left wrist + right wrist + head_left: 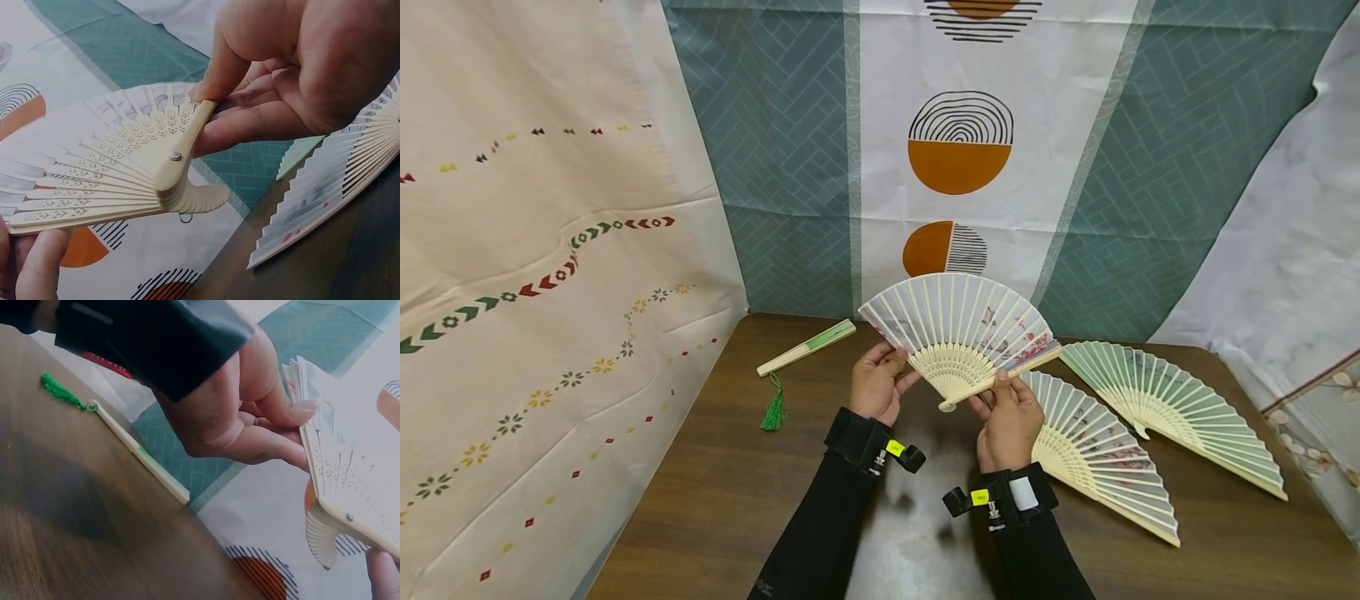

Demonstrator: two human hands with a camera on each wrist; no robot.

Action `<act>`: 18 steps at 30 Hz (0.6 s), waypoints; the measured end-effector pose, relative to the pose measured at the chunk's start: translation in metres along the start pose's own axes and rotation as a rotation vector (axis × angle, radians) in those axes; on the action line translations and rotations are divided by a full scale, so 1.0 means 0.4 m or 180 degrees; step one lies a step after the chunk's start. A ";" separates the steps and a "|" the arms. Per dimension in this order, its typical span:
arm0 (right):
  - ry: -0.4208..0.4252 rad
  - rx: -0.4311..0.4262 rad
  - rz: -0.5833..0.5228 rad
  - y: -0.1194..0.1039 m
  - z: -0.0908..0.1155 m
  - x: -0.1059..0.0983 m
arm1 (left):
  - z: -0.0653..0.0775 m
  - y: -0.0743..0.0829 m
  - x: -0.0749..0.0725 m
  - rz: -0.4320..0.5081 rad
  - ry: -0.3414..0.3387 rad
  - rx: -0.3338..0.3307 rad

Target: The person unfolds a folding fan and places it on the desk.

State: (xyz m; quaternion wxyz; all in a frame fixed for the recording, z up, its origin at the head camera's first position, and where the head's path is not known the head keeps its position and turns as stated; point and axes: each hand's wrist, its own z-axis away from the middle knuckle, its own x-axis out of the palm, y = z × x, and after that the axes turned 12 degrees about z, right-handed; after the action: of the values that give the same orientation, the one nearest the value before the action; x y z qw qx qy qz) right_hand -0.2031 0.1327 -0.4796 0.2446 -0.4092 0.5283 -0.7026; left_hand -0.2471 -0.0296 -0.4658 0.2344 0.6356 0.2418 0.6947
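A white folding fan [951,325] with pale ribs and pink and grey printed blossoms is held spread above the table. My left hand [877,383] pinches its left edge between thumb and fingers. On the opposite side, my right hand [1011,423] pinches the right outer stick, as the left wrist view also shows. The rivet [175,156] joins the ribs at the fan's bottom end. To the right on the table lie a spread white fan [1097,454] with dark and pink print and a spread green fan [1180,408].
A folded green fan [807,347] with a green tassel [772,408] lies on the brown wooden table [722,500] at left. Patterned cloths hang behind: a cream one [550,250] at left, a teal and white one [775,167] at the back.
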 end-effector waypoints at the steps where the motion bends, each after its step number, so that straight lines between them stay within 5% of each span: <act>1: 0.0006 0.0001 -0.0032 0.001 0.000 0.000 | 0.001 0.000 0.001 0.0007 0.0007 0.0004; 18: 0.0152 0.0117 -0.0398 -0.005 -0.002 0.001 | 0.004 -0.009 0.011 0.0183 0.0144 0.0053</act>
State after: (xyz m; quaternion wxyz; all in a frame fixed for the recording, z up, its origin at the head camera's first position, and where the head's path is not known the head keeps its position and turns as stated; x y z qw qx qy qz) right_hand -0.2039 0.1333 -0.4778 0.1950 -0.4199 0.4945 -0.7356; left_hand -0.2456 -0.0241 -0.4647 0.2036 0.6283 0.2345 0.7133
